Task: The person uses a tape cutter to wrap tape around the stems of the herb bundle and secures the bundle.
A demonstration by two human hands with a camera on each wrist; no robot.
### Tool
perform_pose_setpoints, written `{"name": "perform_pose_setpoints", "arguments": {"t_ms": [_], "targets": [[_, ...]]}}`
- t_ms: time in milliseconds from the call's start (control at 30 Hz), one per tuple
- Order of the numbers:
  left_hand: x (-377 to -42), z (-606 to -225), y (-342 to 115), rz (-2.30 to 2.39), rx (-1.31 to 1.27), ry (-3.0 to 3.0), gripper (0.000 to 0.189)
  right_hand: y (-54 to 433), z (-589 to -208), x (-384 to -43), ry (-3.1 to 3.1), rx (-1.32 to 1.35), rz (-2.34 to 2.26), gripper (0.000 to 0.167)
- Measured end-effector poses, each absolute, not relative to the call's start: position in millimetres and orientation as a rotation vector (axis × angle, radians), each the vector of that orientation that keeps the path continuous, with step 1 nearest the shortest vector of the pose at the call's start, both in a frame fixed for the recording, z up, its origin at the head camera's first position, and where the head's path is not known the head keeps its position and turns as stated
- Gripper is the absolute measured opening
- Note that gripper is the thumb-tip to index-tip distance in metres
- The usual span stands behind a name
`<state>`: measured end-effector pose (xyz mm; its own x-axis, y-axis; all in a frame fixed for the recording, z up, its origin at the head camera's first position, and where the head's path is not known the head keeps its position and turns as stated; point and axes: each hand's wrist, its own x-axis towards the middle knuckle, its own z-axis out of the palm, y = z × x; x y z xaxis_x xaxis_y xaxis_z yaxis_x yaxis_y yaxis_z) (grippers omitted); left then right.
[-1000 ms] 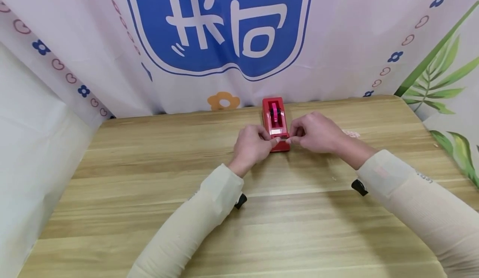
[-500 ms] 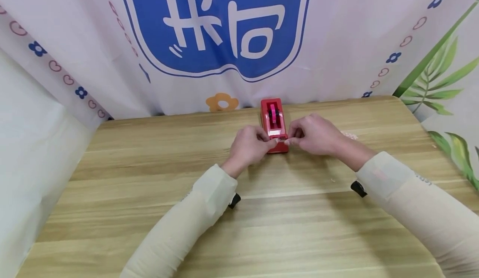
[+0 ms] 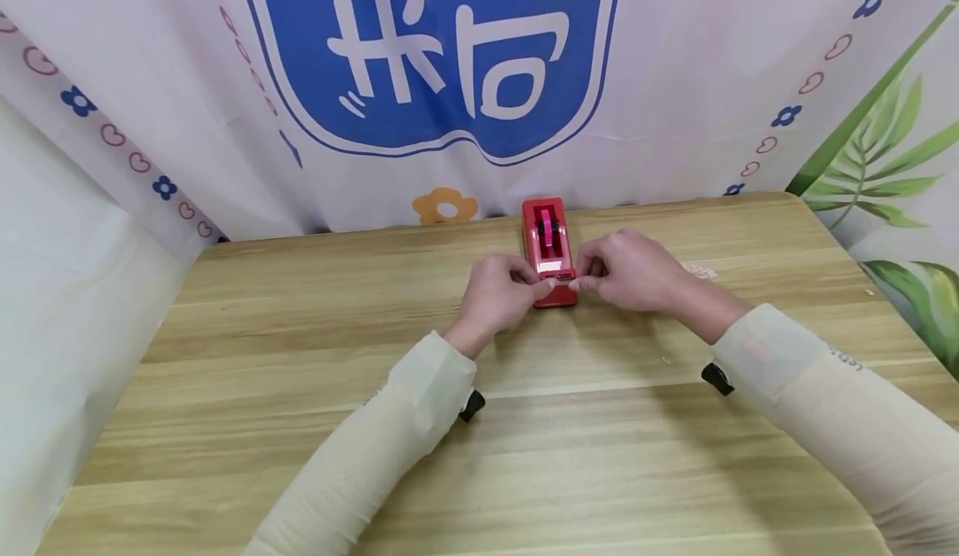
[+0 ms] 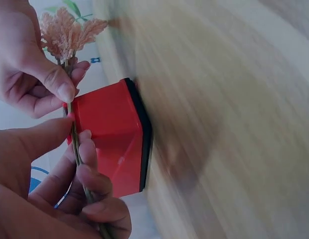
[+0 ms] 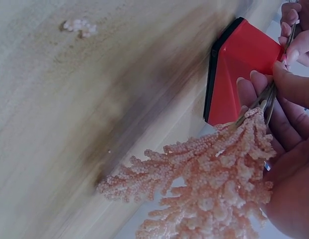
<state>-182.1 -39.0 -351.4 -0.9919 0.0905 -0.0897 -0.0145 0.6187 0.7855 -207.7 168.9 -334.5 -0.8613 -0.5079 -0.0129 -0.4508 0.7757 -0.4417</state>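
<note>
A red tape dispenser (image 3: 548,244) with a pink tape roll stands near the table's back edge. Both hands are at its front end, holding a bunch of pink flower sprigs (image 5: 209,184) by the thin green stems (image 4: 80,159). The left hand (image 3: 496,291) grips the lower stems with curled fingers and thumb. Nearer the flower heads, the right hand (image 3: 625,269) pinches the stems. A bit of pink shows on the stems between the two hands, close to the dispenser. In the head view the hands hide most of the bunch.
Small pink crumbs (image 5: 79,27) lie on the wooden table (image 3: 300,389), right of the dispenser. Behind the table hangs a white curtain (image 3: 674,81) with a blue emblem. Black camera mounts show under both wrists.
The hands stay at the dispenser's front end and keep hold of the stems, with only slight finger shifts. The head view has moved a little.
</note>
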Motion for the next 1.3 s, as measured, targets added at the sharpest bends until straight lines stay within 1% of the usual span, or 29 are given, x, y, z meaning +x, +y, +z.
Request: {"name": "perform_pose_setpoints", "arguments": {"t_ms": [167,400,667,867,1033,1167,1200,1233,1300], "targets": [[-180.5,-351.0,-33.7,1.358,-0.049,2.715,0.023,167.4,-333.7,-207.2,2.849,-0.768,-0.647,0.011],[-170.6,-369.8,-36.7,1.332,-0.109,2.6,0.019,165.8,-348.9,-200.6,2.784,-0.803,-0.541,0.01],[-167.3,-348.1,-41.1,1.482,-0.169,2.508,0.019,169.8,-338.8,-193.6,2.87,-0.795,-0.712,0.013],[-164.0,-341.9,-42.2,1.496,-0.226,2.518,0.02,167.3,-335.3,-186.8,2.89,-0.841,-0.769,0.014],[-158.6,-339.6,-46.5,1.534,-0.176,2.542,0.02,164.0,-334.9,-182.1,2.933,-0.887,-0.779,0.015],[-150.7,-340.8,-52.9,1.598,-0.147,2.542,0.02,167.1,-333.0,-177.6,2.915,-0.922,-0.803,0.01],[-148.4,-340.9,-55.2,1.615,-0.141,2.546,0.02,170.2,-331.8,-176.2,2.916,-0.94,-0.8,0.011],[-145.9,-340.9,-57.7,1.63,-0.141,2.548,0.02,174.4,-330.2,-174.7,2.92,-0.951,-0.789,0.015],[-141.5,-341.3,-63.1,1.66,-0.13,2.561,0.02,185.2,-327.3,-172.1,2.941,-0.987,-0.759,0.026]]}}
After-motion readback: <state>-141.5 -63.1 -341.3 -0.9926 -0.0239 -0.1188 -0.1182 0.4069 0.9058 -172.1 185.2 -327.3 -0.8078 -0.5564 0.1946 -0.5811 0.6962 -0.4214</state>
